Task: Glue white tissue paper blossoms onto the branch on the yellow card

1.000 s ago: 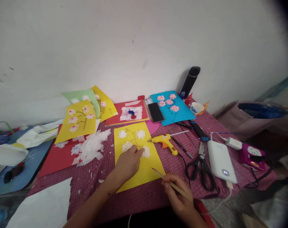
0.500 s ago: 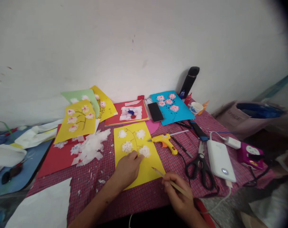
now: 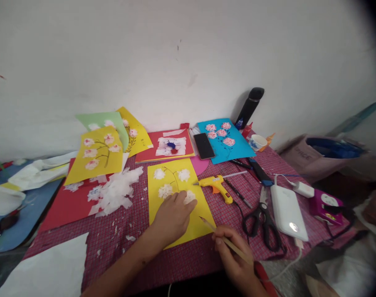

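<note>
Since the earlier frame the left hand (image 3: 173,218) has slid slightly right across the yellow sheet (image 3: 200,227), covering more of the lower right of its 4 white blossoms; the right hand (image 3: 234,260) has barely moved. The sheet lies on the worktop (image 3: 150,266), beside the yellow glue gun (image 3: 212,181). The right grip is closed around a slim paintbrush (image 3: 210,225); whether the left pinches anything I cannot tell. The brush should be light and stiff, best held low on its handle; the sheet probably bends easily and its soft blossoms may crush, so bare edges suit holding. "PACE" reads on the pink bag (image 3: 296,156); marks on a rear yellow card (image 3: 140,134) are illegible.
</note>
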`<state>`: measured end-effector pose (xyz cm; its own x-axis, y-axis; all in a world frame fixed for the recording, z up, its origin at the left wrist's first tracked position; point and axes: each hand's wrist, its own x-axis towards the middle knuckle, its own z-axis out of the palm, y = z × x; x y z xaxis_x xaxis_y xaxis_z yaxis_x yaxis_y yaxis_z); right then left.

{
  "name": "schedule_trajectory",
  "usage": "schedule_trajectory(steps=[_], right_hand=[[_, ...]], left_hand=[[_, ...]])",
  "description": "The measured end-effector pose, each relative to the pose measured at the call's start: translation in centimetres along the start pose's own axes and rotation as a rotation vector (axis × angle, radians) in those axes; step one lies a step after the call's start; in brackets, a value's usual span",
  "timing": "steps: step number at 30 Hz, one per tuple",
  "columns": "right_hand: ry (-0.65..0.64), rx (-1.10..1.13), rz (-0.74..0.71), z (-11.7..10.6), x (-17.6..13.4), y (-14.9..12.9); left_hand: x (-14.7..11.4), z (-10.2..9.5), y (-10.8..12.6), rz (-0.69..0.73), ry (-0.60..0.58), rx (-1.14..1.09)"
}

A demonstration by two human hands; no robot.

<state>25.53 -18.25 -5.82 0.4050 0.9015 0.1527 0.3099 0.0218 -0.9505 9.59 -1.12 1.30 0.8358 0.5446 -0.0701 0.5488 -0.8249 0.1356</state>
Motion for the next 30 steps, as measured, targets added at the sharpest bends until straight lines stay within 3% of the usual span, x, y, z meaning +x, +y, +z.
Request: schedule_trajectory(steps=[8, 10, 14, 18, 24, 27, 30], right_hand=[[0.013, 0.012, 0.01, -0.1, 0.1, -0.1], [0.029, 0.028, 0.0, -0.2, -0.1, 0.1], [0.033, 0.071, -0.032, -0.3, -0.4, 0.0], [0.043, 0.024, -0.026, -0.1, 0.1, -0.8], [0.082, -0.081, -0.013, 0.7, 0.8, -2.1], [0.15, -0.127, 0.038, 1.1, 0.6, -2.4], [0.176, -0.159, 0.065, 1.4, 0.4, -2.3]], left_hand=[[1.4, -0.9, 0.7, -0.03, -0.001, 0.0], [0.5, -1.1, -0.3, -0.056, 0.088, -0.015], [-2.8, -1.4, -3.9, -0.113, 0.389, -0.079], [-5.2, -0.4, -6.6, -0.172, 0.685, -0.192], [-6.0, 1.9, -7.6, -0.111, 0.77, -0.338], [-6.7, 1.8, -8.0, -0.1, 0.835, -0.414], [-7.1, 1.3, -8.5, -0.179, 0.863, -0.45]])
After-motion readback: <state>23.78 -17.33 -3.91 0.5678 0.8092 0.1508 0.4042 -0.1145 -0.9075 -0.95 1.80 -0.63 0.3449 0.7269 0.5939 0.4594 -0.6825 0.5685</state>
